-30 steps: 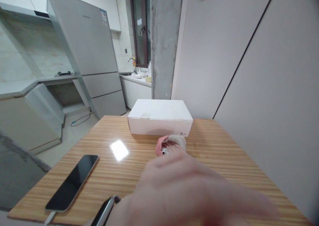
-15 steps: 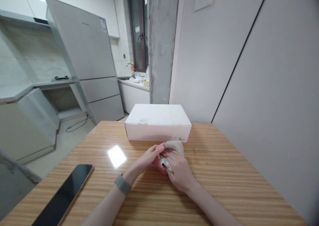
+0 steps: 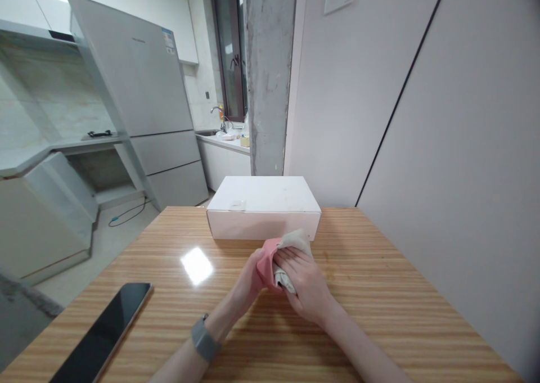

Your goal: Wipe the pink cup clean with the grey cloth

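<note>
Low over the middle of the wooden table, my left hand [image 3: 250, 276] curls around the left side of a pink object [image 3: 265, 266]; its exact kind is hard to make out. My right hand [image 3: 311, 286] is closed on a light grey cloth [image 3: 297, 239], with the fingers pressing it against the pink object. One part of the cloth sticks up past the fingertips. Another bunched fold shows below the fingers, between both hands. The right thumb is partly hidden under the hand.
A white box [image 3: 265, 224] stands just beyond my hands on the wooden table [image 3: 379, 315]. At the left front lies a black phone [image 3: 103, 332]. A grey fridge [image 3: 135, 79], a counter with a sink and a concrete pillar [image 3: 270, 73] are behind the table.
My left fingers have moved off the top to the left side of the pink object, so more of it shows. It appears slightly raised and turned. My right hand stays on the cloth.
</note>
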Demonstrator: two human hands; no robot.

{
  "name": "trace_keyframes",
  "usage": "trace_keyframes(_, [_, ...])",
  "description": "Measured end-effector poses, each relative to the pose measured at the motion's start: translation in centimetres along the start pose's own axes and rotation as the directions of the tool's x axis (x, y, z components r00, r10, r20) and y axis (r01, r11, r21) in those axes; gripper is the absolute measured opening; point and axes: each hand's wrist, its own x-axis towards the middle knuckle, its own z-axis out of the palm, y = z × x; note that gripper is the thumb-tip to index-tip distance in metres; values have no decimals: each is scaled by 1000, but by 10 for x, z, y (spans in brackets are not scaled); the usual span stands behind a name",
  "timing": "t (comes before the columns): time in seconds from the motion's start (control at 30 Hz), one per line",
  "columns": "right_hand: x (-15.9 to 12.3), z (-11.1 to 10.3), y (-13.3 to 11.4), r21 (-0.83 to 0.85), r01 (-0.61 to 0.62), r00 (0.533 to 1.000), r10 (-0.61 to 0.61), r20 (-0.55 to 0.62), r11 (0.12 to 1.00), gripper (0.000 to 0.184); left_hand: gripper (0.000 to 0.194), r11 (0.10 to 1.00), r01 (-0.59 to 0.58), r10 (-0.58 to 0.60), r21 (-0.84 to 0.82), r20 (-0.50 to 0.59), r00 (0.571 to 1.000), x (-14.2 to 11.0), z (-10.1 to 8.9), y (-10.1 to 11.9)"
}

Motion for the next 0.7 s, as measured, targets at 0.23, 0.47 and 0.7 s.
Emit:
trace_keyframes(0.23, [2,4,-19,205,135,975,-167,145,969,50,52,938,203,-214,280,7,977,-1,-22,21])
trace_keyframes(0.47, [0,8,-14,196,109,986,-131,104,975,48,47,900,-22,22,435,4,1000,1,-23,17])
trace_keyframes(0.7, [3,9,-17,143,13,996,-26,85,990,44,45,879,-70,71,471,17,997,0,-16,22])
